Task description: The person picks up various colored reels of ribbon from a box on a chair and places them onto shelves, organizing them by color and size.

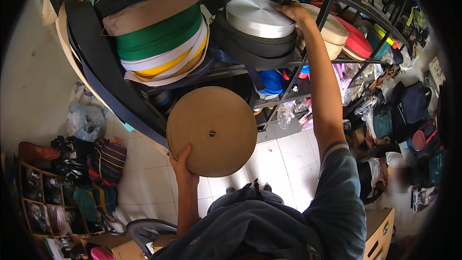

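Observation:
My left hand (pixel 183 164) grips a large tan roll of webbing (pixel 219 125) by its lower left edge, thumb on the flat face and fingers hidden behind it. The roll is held in front of the black metal shelf, its round face toward me. My right arm reaches up to the shelf, where my right hand (pixel 298 14) holds the right rim of a shiny silver roll (pixel 257 15); some fingers are hidden. That silver roll rests on a stack of black webbing rolls (pixel 257 45). Right beside it lie cream rolls (pixel 332 31) and a red roll (pixel 355 37).
On the shelf's left is a tall stack with a green roll (pixel 161 38); long black straps (pixel 89 48) hang by it. Blue rolls (pixel 272 83) lie on the tier below. Bags (pixel 108 161) and a divided rack (pixel 50 197) stand lower left; a cardboard box (pixel 380 233) lower right.

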Demonstrator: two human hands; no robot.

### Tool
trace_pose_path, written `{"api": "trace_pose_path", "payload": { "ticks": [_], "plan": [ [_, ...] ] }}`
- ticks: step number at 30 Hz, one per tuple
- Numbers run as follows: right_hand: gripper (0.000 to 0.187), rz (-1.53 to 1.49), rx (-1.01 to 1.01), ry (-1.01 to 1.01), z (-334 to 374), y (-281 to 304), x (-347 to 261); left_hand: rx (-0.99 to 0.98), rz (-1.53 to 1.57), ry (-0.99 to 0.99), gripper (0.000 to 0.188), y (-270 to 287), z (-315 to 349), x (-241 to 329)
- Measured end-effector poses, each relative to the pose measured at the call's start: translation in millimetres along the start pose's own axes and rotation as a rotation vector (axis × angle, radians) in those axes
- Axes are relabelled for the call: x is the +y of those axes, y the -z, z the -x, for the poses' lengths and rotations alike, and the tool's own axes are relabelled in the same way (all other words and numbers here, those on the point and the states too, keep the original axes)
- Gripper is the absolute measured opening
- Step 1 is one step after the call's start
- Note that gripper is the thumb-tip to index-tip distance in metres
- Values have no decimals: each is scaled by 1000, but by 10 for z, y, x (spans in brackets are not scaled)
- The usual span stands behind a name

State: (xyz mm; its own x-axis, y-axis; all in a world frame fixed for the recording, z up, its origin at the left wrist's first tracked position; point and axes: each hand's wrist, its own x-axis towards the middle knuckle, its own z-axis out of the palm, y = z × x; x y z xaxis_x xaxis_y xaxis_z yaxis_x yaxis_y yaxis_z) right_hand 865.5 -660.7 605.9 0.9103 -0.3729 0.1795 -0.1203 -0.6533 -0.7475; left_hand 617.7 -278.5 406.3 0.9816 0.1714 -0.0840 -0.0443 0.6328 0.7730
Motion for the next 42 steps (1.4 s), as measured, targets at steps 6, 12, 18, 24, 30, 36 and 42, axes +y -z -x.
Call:
{"api": "trace_pose_path", "payload": {
  "ticks": [6,12,18,24,30,36,42],
  "plan": [
    [57,-49,-34,-93,209,150,-149,-16,-5,43,60,-46,-46,-5],
    [52,-221,-48,-110,374,187,-219,-37,4,76,60,-82,-80,-66],
    [39,-383,-97,-224,25,174,-94,-63,15,75,61,-143,-103,-146],
    [25,-888,-62,-188,-221,163,179,-51,25,104,61,-162,-67,-199],
    [36,-852,-309,-130,-108,138,41,-69,26,61,62,-117,-30,-181],
    [43,-753,-368,-111,-226,160,81,-52,28,49,64,-141,6,-165],
    [38,-804,-421,-131,-214,141,135,-30,35,30,63,-207,-5,-142]
  ]
}}
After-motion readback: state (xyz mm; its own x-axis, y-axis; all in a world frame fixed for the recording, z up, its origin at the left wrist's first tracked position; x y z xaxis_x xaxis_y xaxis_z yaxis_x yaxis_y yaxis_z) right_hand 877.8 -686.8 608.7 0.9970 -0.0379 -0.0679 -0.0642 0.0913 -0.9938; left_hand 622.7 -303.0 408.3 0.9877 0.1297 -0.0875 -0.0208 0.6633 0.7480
